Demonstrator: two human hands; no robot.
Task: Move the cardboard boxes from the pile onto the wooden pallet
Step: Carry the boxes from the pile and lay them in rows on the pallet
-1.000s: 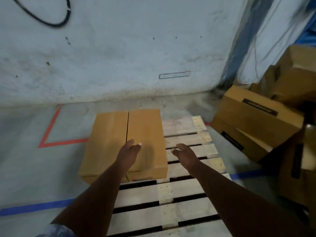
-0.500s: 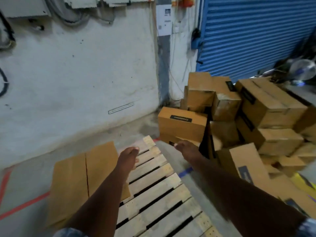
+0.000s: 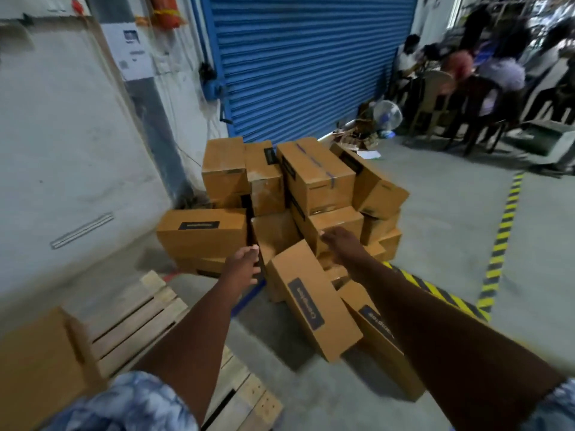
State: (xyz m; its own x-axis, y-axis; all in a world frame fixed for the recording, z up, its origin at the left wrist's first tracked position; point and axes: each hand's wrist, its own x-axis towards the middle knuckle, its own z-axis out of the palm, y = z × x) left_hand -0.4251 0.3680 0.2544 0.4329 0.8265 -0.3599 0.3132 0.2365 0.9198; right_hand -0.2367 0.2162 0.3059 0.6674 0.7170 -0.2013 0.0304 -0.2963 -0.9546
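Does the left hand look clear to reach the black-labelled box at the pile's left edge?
Probably yes: the left hand is open and empty, close beside the black-labelled box, with nothing between them.

Left hand, right hand outstretched toward box pile; one box on pallet

Blue roller shutter down, at the back. Paper notice stuck on the white wall left of the shutter. Small fan on the concrete floor by the shutter's right edge. Several people seated on chairs, far right corner, blurred. Yellow-black striped line along the floor's right side.
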